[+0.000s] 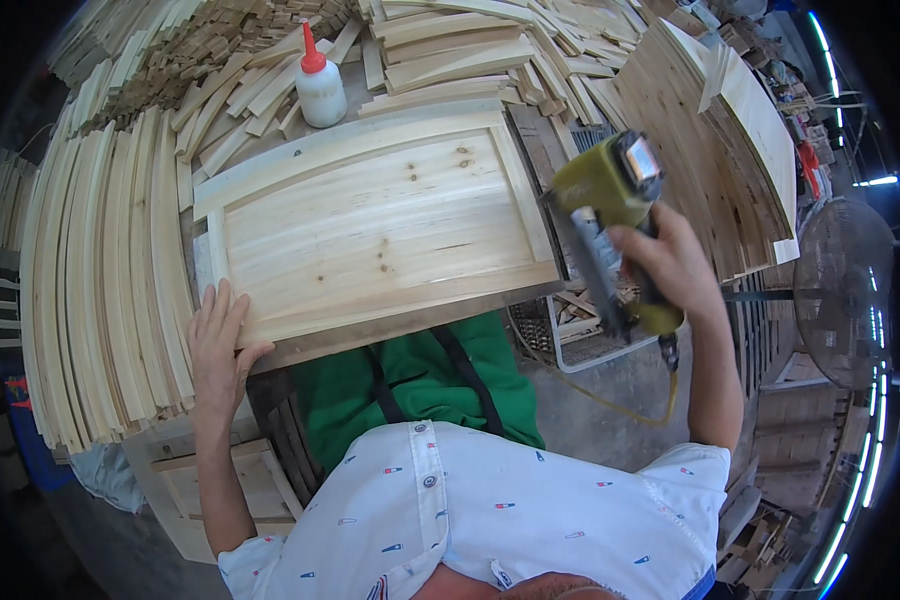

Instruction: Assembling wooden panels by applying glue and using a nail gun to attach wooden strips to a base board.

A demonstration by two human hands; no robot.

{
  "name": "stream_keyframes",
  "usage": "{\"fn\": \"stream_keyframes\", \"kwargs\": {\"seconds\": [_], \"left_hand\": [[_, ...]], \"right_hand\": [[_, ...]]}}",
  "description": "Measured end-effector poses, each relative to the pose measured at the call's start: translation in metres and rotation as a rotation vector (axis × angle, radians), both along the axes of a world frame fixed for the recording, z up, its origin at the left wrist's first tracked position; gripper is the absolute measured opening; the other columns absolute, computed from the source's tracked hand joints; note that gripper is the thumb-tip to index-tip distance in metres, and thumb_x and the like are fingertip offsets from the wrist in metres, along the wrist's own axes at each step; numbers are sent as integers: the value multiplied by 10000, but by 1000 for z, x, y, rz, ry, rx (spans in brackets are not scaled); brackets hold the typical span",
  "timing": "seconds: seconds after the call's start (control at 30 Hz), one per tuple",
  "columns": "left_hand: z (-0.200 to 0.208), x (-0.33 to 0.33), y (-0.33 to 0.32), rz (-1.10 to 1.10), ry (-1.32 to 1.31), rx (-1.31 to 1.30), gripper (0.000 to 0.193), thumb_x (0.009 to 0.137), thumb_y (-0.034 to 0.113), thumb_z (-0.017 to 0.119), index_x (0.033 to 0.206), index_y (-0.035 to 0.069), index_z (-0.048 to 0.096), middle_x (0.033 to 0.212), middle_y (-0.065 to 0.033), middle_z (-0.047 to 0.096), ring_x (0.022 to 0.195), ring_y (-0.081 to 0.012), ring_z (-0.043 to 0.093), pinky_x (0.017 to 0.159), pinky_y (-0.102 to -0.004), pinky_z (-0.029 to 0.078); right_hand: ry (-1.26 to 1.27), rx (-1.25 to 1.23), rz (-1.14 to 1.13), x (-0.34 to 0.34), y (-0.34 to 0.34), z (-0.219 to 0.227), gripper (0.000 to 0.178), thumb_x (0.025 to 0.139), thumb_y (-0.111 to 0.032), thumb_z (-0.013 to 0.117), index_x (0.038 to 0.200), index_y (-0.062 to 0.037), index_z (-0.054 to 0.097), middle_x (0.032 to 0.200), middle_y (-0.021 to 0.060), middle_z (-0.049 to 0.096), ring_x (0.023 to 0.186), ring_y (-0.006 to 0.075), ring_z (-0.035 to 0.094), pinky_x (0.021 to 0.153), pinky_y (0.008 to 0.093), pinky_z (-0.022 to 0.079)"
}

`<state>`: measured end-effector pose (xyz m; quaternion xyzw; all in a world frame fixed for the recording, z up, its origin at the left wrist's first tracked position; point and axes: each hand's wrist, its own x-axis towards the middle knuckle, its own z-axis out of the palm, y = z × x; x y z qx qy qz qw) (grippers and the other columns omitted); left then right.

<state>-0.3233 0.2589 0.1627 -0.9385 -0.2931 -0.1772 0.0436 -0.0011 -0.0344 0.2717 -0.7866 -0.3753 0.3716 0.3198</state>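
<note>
head view, left hand: left hand [218, 345] lies flat, fingers stretched and together, palm down on the near-left corner of the wooden panel [380, 225]; thumb splayed along the near edge. Grips nothing, just presses.
head view, right hand: right hand [670, 262] wrapped tight round the handle of the nail gun [615, 215], fingers fully curled, held up off the bench.
nail gun, place: in the right fist, just past the panel's right end, not touching it as far as the view shows.
nail gun, axis: yellow-green body above the hand, dark magazine running down-right past the knuckles; long axis steep, tilted. Head end points up and away from the person, toward the stacks. Nose tip hard to make out.
hose: yellow air hose [620, 400] hangs from the handle's bottom, below the right hand.
panel, axis: framed, raised-middle board, long axis runs from left hand toward right hand, slightly tilted, right end farther off.
glue bottle: white, red nozzle [320, 85], upright, beyond the panel, far from both hands.
slats: curved wood slats [100, 280] stacked just left of the left hand; more strips beyond the panel.
fan: standing fan [845, 290] right of the right hand, well apart.
</note>
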Motion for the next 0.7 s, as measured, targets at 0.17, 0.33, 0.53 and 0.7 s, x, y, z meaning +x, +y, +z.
{"fn": "stream_keyframes", "kwargs": {"seconds": [0.17, 0.33, 0.53, 0.7], "left_hand": [[15, -24, 0, 56, -1, 37, 1088, 540, 637, 703, 1400, 31, 425, 1423, -132, 474, 1344, -288, 414, 1069, -451, 341], [32, -54, -6, 141, 9, 37, 1097, 539, 555, 742, 1437, 42, 379, 1451, -131, 436, 1333, -308, 416, 1093, -441, 344], [65, -156, -54, 457, 92, 55, 1098, 522, 506, 781, 1428, 35, 376, 1435, -140, 452, 1358, -294, 387, 1096, -450, 317], [81, -230, -147, 728, 153, 8, 1071, 547, 475, 782, 1433, 37, 370, 1433, -150, 454, 1354, -322, 387, 1088, -462, 319]], "right_hand": [[-1, 37, 72, -8, 11, 5, 229, 874, -157, 637, 951, 47, 568, 737, 49, 602, 592, 106, 581, 510, 264, 462], [-86, 109, 196, -16, 33, 10, 267, 868, -173, 632, 994, 35, 524, 700, 67, 604, 551, 133, 590, 539, 289, 489], [-65, 121, 546, -49, 98, -2, 315, 854, -183, 642, 1027, 52, 523, 764, 146, 614, 673, 226, 632, 638, 348, 505], [-13, 238, 870, -100, 138, -15, 369, 847, -185, 647, 1103, 47, 517, 937, 215, 631, 892, 352, 629, 804, 417, 482]]}}
